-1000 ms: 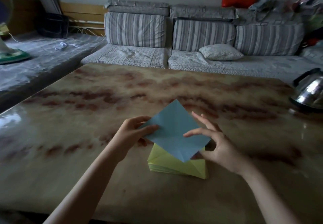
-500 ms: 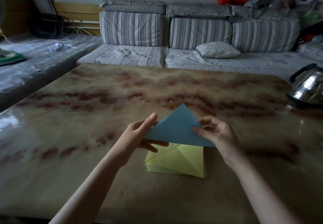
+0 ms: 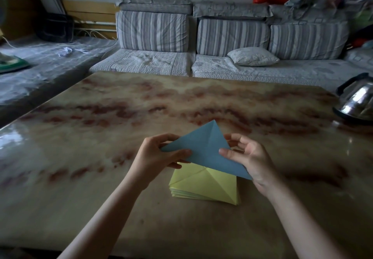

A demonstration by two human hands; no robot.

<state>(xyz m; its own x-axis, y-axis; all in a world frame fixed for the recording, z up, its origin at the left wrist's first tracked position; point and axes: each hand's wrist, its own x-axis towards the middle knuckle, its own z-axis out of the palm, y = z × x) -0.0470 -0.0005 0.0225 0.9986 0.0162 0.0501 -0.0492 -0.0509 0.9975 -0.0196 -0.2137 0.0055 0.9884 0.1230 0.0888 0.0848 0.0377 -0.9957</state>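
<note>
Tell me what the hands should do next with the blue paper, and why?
Probably lower the blue paper onto the table and press its fold flat. The left hand and right hand pinch it, folded into a triangle, in the air above the yellow paper stack.

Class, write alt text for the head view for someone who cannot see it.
A left hand and a right hand pinch a blue paper folded into a triangle, above a stack of yellow papers on a marbled table. A steel kettle stands at the table's right edge, a striped sofa behind.
</note>
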